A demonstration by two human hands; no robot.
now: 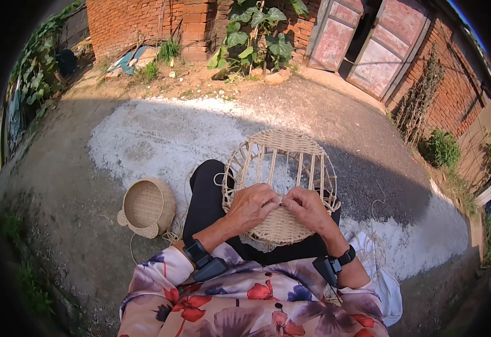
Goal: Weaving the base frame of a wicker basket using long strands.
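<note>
A round, partly woven basket of pale natural cord rests on my lap. Close weave fills its near and far ends, while bare spokes with gaps between them run across its middle. My left hand and my right hand meet at the edge of the near woven part. Fingertips of both are pinched together on the weave there, and the strand between them is mostly hidden. A loose loop of cord sticks out from the basket's left side.
A smaller finished-looking woven basket with rounded tabs lies on the ground at my left, beside loose cord. More cord and a white bag are at my right. Ahead stand a leafy plant, brick walls and a worn metal door.
</note>
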